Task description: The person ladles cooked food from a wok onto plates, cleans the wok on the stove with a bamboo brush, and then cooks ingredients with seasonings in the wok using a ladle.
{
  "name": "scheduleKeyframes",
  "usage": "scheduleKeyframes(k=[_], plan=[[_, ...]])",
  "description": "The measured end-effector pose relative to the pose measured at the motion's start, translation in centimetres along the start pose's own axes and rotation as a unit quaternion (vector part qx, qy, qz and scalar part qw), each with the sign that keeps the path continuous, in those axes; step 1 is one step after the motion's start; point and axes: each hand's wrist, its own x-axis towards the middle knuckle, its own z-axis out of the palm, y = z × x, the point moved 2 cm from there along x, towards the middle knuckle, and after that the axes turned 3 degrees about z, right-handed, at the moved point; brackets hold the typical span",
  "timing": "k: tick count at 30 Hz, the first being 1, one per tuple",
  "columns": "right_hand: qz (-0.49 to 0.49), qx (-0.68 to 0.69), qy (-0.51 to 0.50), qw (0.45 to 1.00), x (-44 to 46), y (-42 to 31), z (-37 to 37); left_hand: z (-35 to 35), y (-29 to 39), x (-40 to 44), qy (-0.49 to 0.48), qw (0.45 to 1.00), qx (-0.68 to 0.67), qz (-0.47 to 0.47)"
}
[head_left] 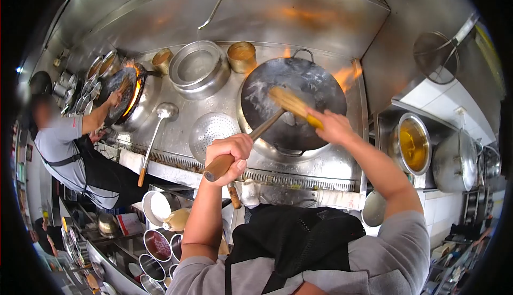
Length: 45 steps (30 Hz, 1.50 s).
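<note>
My right hand [332,126] is closed on the yellow handle of a wok brush [287,101], whose bristles are over the wok. My left hand [230,153] grips a wooden-handled cooking tool [267,124]. Its shaft runs up to the brush, and its far end is hidden there. Below both lies a large dark wok [326,84] with whitish wet streaks inside and orange flames [346,77] at its back right rim. Left of the wok rests a perforated skimmer [212,132], partly behind my left hand. Further left lies a ladle [167,111] with a wooden handle.
A steel basin [176,78] and a brass-coloured pot [242,57] stand behind the skimmer. At left, a co-worker [80,140] handles another wok [120,94] over fire. A bowl of yellow oil [414,142] stands right; a round strainer [435,57] hangs above. A tap [216,9] projects from the back wall.
</note>
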Motion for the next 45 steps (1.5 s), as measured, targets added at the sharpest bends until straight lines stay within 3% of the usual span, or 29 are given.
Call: scheduleKeyframes(k=[2,3,6,8,10,12,14,16,18,19,20,21,22,24,25,26,28,31,32,33,34,35,36,38,40,42,44,45], plan=[[0.057,-0.064,-0.062,0.994,5.0,3.5,0.8,0.2,-0.1,-0.2,0.007,1.000,0.004,0.001],[0.039,-0.076,-0.061,0.994,6.2,5.3,0.9,0.0,-0.1,-0.3,0.004,1.000,0.001,0.014],[0.039,0.012,0.027,0.999,1.6,3.7,-2.7,-1.0,-0.2,-0.9,0.021,0.999,-0.002,0.033],[0.050,0.058,0.107,0.991,-0.3,1.6,-2.0,-2.4,-1.5,-2.3,0.201,0.977,-0.039,0.056],[0.050,0.103,0.131,0.985,-0.4,0.1,1.5,-3.7,-1.8,-2.2,0.288,0.956,-0.040,0.048],[0.022,0.021,0.003,1.000,2.2,0.6,4.8,-5.5,-2.6,-2.4,0.331,0.940,-0.070,0.044],[0.036,0.117,-0.080,0.989,6.0,4.3,5.7,-5.2,-2.2,-2.3,0.324,0.944,-0.053,0.045],[0.047,0.110,-0.075,0.990,4.1,3.9,2.5,-5.3,-1.6,-2.3,0.308,0.950,-0.040,0.037],[-0.027,0.148,0.001,0.989,2.7,4.2,0.8,-4.3,-0.3,-2.2,0.186,0.982,-0.026,0.039],[-0.021,0.148,-0.002,0.989,2.2,4.0,0.3,-3.7,0.3,-2.2,0.161,0.986,-0.023,0.036],[-0.048,0.158,0.066,0.984,1.7,3.1,-0.1,-3.2,0.8,-2.4,0.161,0.986,-0.028,0.031],[-0.077,0.166,0.136,0.974,1.7,2.1,-0.6,-2.6,1.3,-2.4,0.106,0.994,-0.031,0.023],[-0.075,0.166,0.137,0.974,2.3,1.0,-0.8,-2.2,1.6,-2.2,0.049,0.998,-0.033,0.018],[-0.023,-0.034,0.037,0.998,3.7,-0.2,0.1,-1.6,1.8,-2.3,0.030,0.999,-0.036,0.009],[-0.020,-0.035,0.038,0.998,5.4,0.8,0.5,-1.7,1.7,-2.3,0.040,0.997,-0.059,0.013],[-0.013,-0.117,-0.035,0.992,7.9,2.1,1.4,-1.8,1.7,-2.5,0.052,0.995,-0.079,0.017],[-0.009,-0.221,-0.143,0.965,9.2,2.6,1.2,-3.1,1.3,-3.3,0.109,0.991,-0.082,0.016],[0.027,-0.152,-0.154,0.976,7.2,2.5,0.6,-6.8,-0.8,-6.3,0.256,0.958,-0.124,0.038],[0.058,-0.055,-0.098,0.992,6.1,2.1,1.1,-7.3,-1.5,-6.9,0.261,0.956,-0.126,0.038],[0.090,0.044,-0.042,0.994,5.0,1.8,1.5,-8.2,-2.3,-7.8,0.415,0.898,-0.144,0.035],[0.091,0.044,-0.042,0.994,4.5,1.4,1.8,-9.1,-2.5,-8.0,0.553,0.818,-0.156,0.034],[0.086,-0.016,-0.080,0.993,4.0,1.0,2.1,-9.8,-2.4,-8.1,0.616,0.770,-0.166,0.025],[0.084,-0.074,-0.118,0.987,3.3,0.7,2.6,-10.2,-2.4,-8.0,0.611,0.773,-0.168,0.020],[0.093,-0.096,-0.114,0.984,1.3,1.4,3.1,-10.4,-2.2,-7.9,0.691,0.708,-0.142,0.000],[0.099,-0.124,-0.109,0.981,-1.1,1.1,3.2,-11.2,-2.4,-8.5,0.690,0.705,-0.165,0.010],[0.173,-0.052,0.045,0.983,-5.9,0.5,2.8,-12.0,-2.5,-8.7,0.645,0.722,-0.243,0.061],[0.184,-0.052,0.040,0.981,-8.8,1.9,4.5,-11.5,-2.1,-7.1,0.598,0.758,-0.253,0.056],[0.185,-0.049,0.034,0.981,-10.8,2.9,5.9,-10.5,-1.5,-5.2,0.523,0.820,-0.221,0.076]])
